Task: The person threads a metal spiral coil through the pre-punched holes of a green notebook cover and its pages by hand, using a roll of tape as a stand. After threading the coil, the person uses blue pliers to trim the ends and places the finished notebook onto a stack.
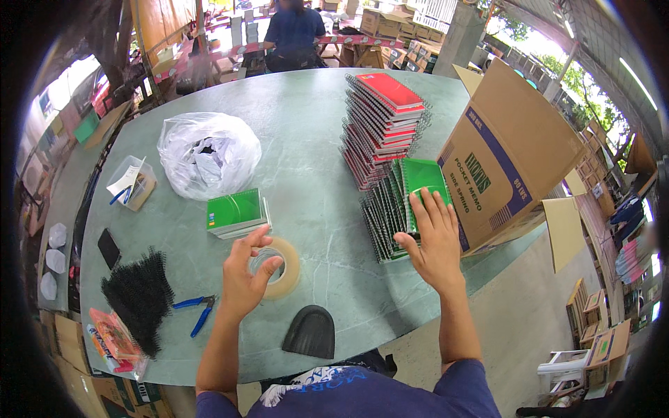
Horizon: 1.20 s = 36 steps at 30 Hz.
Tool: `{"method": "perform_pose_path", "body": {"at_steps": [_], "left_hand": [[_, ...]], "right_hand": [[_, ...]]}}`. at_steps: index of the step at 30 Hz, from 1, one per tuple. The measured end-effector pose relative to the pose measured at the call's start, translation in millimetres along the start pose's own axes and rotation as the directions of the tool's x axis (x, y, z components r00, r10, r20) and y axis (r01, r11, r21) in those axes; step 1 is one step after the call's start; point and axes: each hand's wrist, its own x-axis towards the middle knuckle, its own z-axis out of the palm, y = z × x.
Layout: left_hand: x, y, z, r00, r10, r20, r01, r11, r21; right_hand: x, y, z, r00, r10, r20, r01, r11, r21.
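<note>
My right hand (435, 244) lies with its fingers spread over the top of a stack of green spiral notebooks (426, 175) on the right of the table. Behind it rises a taller stack of red spiral notebooks (390, 94). My left hand (244, 279) is held over the table, thumb and fingers apart, with nothing between them. It overlaps the left side of a roll of clear tape (291, 272). Just beyond that hand sits a smaller pile of green notebooks (233, 210).
An open cardboard box (488, 167) leans beside the stacks. A clear plastic bag (209, 153), tub (143, 188), phone (109, 249), black wire spirals (139, 296), blue-handled pliers (198, 312) and black rounded piece (309, 332) lie on the table (327, 160). A person (295, 35) is at the back.
</note>
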Motion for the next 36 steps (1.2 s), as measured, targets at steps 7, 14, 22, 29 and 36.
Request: {"method": "perform_pose_path", "body": {"at_steps": [7, 14, 22, 29, 36], "left_hand": [[-16.9, -3.9, -17.6, 0.99, 0.082, 0.113, -0.101, 0.98, 0.174], [-77.0, -36.1, -60.6, 0.977, -0.209, 0.047, 0.193, 0.955, 0.225], [-98.3, -37.2, -59.3, 0.99, -0.083, 0.116, 0.044, 0.951, 0.306], [-120.3, -58.5, -51.0, 0.914, -0.403, 0.049, 0.404, 0.915, -0.021], [-42.1, -81.5, -14.2, 0.87, -0.476, 0.129, 0.34, 0.388, -0.857]], "right_hand": [[6.6, 5.0, -5.1, 0.992, 0.047, 0.116, -0.073, 0.97, 0.23], [40.0, -65.6, -10.5, 0.982, -0.084, -0.17, 0.127, 0.955, 0.266], [89.0, -244.2, 202.5, 0.927, -0.354, -0.124, 0.365, 0.769, 0.524], [58.1, -214.1, 173.1, 0.844, -0.536, -0.001, 0.426, 0.671, 0.607], [12.3, -169.5, 135.0, 0.834, -0.156, 0.529, -0.519, -0.549, 0.656]]}}
